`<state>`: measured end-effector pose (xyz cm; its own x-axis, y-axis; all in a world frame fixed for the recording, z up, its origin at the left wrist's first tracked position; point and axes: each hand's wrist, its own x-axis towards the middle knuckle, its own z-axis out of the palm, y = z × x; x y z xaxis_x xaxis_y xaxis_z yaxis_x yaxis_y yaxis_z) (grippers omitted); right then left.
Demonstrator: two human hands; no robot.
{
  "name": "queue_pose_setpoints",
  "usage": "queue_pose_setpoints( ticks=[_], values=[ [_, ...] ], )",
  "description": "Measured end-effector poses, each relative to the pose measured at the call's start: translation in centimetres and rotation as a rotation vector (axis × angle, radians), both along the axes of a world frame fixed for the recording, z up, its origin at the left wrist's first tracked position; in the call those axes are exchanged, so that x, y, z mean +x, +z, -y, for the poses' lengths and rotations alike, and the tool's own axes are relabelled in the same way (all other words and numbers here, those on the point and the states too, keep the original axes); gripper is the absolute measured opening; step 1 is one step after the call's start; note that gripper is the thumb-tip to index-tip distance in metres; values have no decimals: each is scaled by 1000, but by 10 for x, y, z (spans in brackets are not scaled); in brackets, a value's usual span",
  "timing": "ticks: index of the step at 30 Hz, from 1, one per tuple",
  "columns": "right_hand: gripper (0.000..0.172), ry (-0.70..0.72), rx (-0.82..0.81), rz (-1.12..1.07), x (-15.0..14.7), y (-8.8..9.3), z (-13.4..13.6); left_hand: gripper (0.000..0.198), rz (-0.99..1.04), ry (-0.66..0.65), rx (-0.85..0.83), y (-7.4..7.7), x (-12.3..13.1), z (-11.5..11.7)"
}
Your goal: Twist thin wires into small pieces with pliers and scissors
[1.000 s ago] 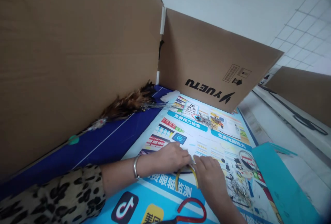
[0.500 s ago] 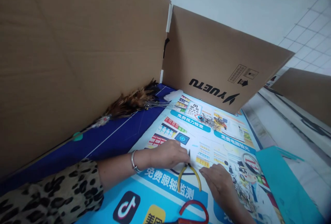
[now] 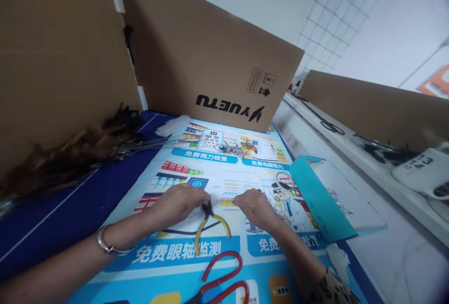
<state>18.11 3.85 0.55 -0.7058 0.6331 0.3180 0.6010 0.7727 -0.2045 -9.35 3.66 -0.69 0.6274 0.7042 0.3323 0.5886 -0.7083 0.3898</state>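
My left hand (image 3: 177,203) lies on a colourful printed poster (image 3: 196,252), fingers curled in a pinch right beside the head of yellow-handled pliers (image 3: 211,227). The pliers rest flat on the poster with their handles spread toward me. A short gap to the right, my right hand (image 3: 257,207) also rests on the poster, its fingertips pinched and pointing toward the left hand. What either pinch holds is too small to see. A silver bangle (image 3: 105,244) is on my left wrist. Red-handled scissors (image 3: 224,278) lie close to me, below the pliers.
Cardboard walls (image 3: 196,56) stand at the left and back. A bundle of brown feathers (image 3: 70,154) lies on the blue cloth (image 3: 70,206) at left. A small tangle of wire bits (image 3: 231,147) sits far on the poster. A teal folder (image 3: 315,196) lies right; a white mug (image 3: 421,173) stands beyond it.
The view has swung to the right. My right hand has come off the pliers' handles and now sits to their right. My left hand stays by the pliers' head.
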Motion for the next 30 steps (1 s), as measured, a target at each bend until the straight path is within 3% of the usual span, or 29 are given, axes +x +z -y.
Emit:
queue_pose_setpoints(
  ticks=[3, 7, 12, 16, 20, 30],
  values=[
    [28, -104, -99, -131, 11, 5, -17, 29, -52, 36, 8, 12, 16, -26],
    [28, -329, -191, -203, 32, 13, -49, 22, -118, 180, 95, 21, 48, -73],
    [18, -512, -144, -84, 51, 5, -83, 24, -119, 218, 136, 2, 84, -111],
    [17, -525, -108, -71, 59, -11, -95, 24, -140, 229, 144, -19, 91, -119],
    [18, -524, -89, -51, 64, -25, -101, 26, -170, 237, 153, -28, 85, -122],
    [21, -514, -75, 63, 61, -23, -96, 16, -342, 150, 281, -18, 88, -107]
  ],
)
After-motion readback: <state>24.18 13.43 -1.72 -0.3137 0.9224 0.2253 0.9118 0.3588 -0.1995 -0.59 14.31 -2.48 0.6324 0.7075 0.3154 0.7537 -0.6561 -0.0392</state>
